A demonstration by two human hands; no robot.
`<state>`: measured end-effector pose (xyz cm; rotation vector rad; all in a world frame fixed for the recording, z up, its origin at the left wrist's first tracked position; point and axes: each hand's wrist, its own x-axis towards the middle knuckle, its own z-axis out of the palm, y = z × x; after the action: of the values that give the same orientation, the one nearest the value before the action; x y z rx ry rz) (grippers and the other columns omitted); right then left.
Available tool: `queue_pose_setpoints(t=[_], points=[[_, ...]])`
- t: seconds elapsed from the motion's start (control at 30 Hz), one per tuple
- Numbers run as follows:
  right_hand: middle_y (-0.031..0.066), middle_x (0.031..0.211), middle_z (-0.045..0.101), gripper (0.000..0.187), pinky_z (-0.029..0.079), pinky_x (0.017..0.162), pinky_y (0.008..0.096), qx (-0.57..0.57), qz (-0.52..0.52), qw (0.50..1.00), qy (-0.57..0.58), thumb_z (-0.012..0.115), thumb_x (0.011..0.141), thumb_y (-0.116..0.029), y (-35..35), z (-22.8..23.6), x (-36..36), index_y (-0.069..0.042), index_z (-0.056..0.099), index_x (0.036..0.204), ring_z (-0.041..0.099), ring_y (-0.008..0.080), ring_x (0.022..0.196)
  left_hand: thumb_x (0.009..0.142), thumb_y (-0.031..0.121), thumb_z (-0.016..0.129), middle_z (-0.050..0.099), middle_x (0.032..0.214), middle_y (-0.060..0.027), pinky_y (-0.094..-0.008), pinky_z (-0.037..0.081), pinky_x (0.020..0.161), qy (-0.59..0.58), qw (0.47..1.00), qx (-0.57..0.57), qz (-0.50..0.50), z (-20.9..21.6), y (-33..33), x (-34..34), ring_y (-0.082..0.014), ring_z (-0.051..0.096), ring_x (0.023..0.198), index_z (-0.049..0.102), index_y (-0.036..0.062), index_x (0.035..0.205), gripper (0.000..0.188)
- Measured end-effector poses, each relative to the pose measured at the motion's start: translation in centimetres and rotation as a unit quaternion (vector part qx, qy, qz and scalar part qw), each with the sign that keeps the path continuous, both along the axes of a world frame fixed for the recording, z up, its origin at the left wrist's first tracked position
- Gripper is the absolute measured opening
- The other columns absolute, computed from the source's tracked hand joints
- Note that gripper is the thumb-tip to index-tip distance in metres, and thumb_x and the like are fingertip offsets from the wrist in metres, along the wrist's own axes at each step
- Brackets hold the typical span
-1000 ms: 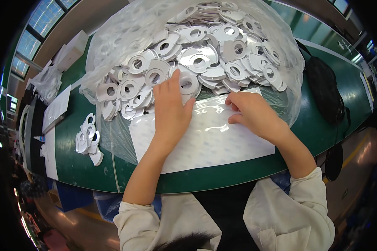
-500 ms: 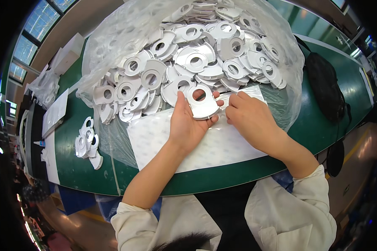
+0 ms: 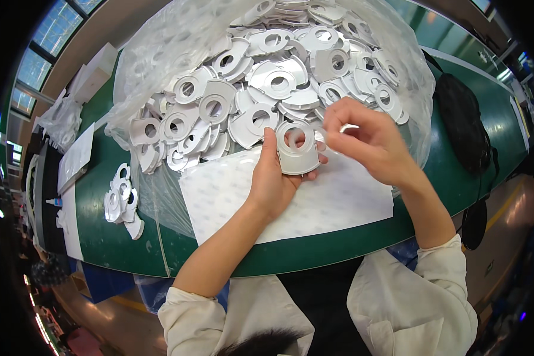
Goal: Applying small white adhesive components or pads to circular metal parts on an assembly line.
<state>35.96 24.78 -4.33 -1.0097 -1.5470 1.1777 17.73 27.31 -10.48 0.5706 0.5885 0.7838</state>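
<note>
My left hand [image 3: 275, 181] is wrapped round the edge of a white plastic part [image 3: 298, 164] with a round hole, holding it up over a white sheet. Just right of it hangs my right hand [image 3: 368, 139], its thumb and fingers curled together. Something small and translucent seems to show by those fingertips, too faint to name. Under both hands lies the white sheet [image 3: 291, 216], marked with pale round spots. Beyond it a large heap of similar white parts [image 3: 279, 83] sits on a clear plastic bag [image 3: 154, 53].
A small pile of white parts [image 3: 123, 199] lies left on the green table [image 3: 302, 254]. A black pouch [image 3: 460, 121] rests at the right. At the far left are a white box [image 3: 95, 74], a crumpled plastic bag [image 3: 62, 121] and a small blue-tipped bottle [image 3: 54, 202].
My right hand has lifted off the upper part of the sheet and moved up and right. My left hand has shifted slightly right with the white plastic part, now tilted differently.
</note>
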Motion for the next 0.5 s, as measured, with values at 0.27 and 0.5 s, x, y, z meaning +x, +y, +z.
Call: queue_pose_setpoints(t=[0.27, 0.5], points=[[0.0016, 0.094, 0.051, 0.014, 0.049, 0.065, 0.0233, -0.074, -0.006, 0.997, -0.003, 0.058, 0.093, -0.014, 1.0, -3.8, -0.7, -0.002, 0.053, 0.097, 0.052, 0.0067, 0.077, 0.099, 0.054, 0.014, 0.058, 0.107, -0.0121, -0.0331, 0.044, 0.067, 0.014, 1.000, 0.012, -0.018, -0.1, 0.0, 0.2, -0.0234, 0.059, 0.091, 0.049, 0.0064, 0.110, 0.060], [0.0009, 0.090, 0.052, 0.014, 0.049, 0.061, 0.0220, -0.097, -0.001, 0.995, -0.013, 0.058, 0.093, -0.014, 1.1, -3.7, -0.5, -0.002, 0.053, 0.095, 0.053, 0.0068, 0.074, 0.099, 0.054, 0.013, 0.058, 0.107, -0.0119, -0.0330, 0.044, 0.067, 0.010, 1.000, 0.013, -0.024, -0.4, 0.1, 0.2, -0.0235, 0.059, 0.092, 0.049, 0.0062, 0.109, 0.060]])
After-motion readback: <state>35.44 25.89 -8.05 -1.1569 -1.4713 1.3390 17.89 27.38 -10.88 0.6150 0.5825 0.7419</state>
